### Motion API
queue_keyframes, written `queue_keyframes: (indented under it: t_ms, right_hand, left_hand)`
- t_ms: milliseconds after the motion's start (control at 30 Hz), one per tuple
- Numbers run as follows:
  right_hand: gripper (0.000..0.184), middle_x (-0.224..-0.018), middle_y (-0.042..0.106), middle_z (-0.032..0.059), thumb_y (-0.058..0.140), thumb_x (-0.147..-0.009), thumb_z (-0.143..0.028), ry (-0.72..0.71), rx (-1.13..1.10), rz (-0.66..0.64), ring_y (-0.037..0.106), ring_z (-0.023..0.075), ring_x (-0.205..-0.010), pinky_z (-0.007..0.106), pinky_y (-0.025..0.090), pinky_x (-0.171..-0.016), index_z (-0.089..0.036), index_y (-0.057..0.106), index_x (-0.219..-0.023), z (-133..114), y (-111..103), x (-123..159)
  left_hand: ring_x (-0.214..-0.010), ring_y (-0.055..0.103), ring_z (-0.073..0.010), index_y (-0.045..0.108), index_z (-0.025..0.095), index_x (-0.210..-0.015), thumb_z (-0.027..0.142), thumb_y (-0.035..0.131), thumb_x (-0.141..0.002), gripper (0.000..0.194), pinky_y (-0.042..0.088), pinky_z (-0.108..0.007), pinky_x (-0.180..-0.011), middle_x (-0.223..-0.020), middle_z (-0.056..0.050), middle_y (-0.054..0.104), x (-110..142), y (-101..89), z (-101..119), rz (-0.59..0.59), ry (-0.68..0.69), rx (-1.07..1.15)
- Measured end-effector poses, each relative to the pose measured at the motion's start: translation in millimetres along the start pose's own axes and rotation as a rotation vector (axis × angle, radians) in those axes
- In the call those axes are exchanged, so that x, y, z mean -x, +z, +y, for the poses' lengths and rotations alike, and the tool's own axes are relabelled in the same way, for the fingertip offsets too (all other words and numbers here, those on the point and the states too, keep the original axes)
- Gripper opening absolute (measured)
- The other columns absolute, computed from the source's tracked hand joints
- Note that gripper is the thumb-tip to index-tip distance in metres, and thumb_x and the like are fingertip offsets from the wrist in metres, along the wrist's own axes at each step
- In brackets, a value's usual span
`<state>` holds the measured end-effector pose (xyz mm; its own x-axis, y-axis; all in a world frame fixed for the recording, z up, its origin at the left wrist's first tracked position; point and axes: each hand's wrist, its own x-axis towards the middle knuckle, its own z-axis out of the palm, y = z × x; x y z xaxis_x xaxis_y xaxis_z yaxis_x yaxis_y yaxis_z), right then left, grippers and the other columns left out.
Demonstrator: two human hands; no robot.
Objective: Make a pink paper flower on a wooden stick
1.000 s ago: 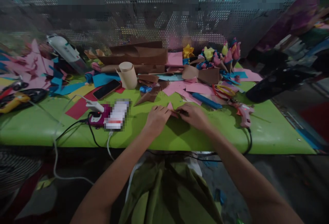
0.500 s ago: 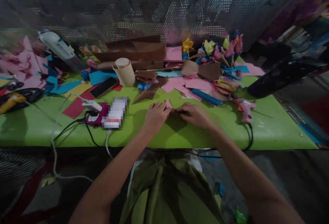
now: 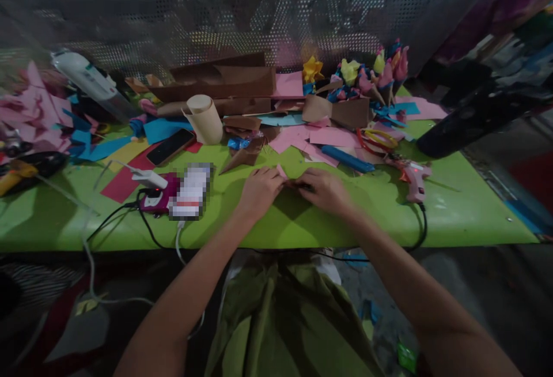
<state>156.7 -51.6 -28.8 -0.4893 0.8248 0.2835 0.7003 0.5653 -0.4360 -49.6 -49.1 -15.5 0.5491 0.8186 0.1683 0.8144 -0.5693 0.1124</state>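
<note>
My left hand (image 3: 260, 191) is closed, its fingers bent round a small folded piece of paper (image 3: 281, 172) whose pink tip shows above the fingertips. From the other side my right hand (image 3: 327, 191) pinches a dark brown part of what looks like the same piece. Both hands are low over the green tabletop (image 3: 294, 230), close together, with a shadow beneath. The fingers hide most of the held piece. Beyond the hands lie a folded brown paper (image 3: 245, 155) and pink paper sheets (image 3: 298, 138). A blue glue-stick-like tube (image 3: 348, 159) rests on these sheets.
A pink glue gun (image 3: 417, 181) with a lit red light stands at right, near scissors (image 3: 378, 139) and a dark bottle (image 3: 449, 129). At left are a phone (image 3: 190, 192) and a magenta power strip (image 3: 161, 195) with cables. Paper flowers (image 3: 367, 74) stand behind.
The camera view has shifted slightly. Both hands stay at the same spot with the paper piece, and its pink tip now leans a little more to the left.
</note>
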Motion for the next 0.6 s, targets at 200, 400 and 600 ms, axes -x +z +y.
queue_keyframes:
  t_ms: [200, 400, 600]
  right_hand:
    - [0.013, -0.088, 0.069, 0.0065, 0.06, -0.087, -0.017, 0.129, -0.05, -0.029, 0.063, 0.0191, -0.081, 0.028, 0.041, -0.068, -0.02, 0.073, -0.087, -2, 0, -2]
    - [0.011, -0.085, 0.07, 0.0046, 0.06, -0.084, -0.015, 0.209, -0.139, -0.056, 0.063, 0.0187, -0.079, 0.028, 0.042, -0.069, -0.02, 0.07, -0.08, -2, 1, -10]
    - [0.019, -0.087, 0.072, 0.0029, 0.06, -0.078, -0.008, 0.166, -0.235, -0.039, 0.065, 0.0181, -0.081, 0.027, 0.045, -0.071, -0.021, 0.071, -0.087, -4, -2, -14]
  left_hand:
    - [-0.099, 0.062, -0.0201, 0.07, 0.021, -0.099, 0.022, 0.061, -0.092, 0.012, 0.047, -0.034, -0.09, -0.099, -0.004, 0.07, -1, 3.7, -10, 0.024, -0.057, 0.283]
    - [-0.098, 0.064, -0.0202, 0.071, 0.021, -0.095, 0.019, 0.064, -0.089, 0.009, 0.049, -0.036, -0.092, -0.095, -0.004, 0.071, -4, 3.5, -17, 0.017, -0.098, 0.414]
    - [-0.1, 0.065, -0.0199, 0.07, 0.021, -0.096, 0.014, 0.061, -0.089, 0.014, 0.051, -0.037, -0.092, -0.101, -0.004, 0.073, -6, -2.9, -16, -0.002, -0.128, 0.457]
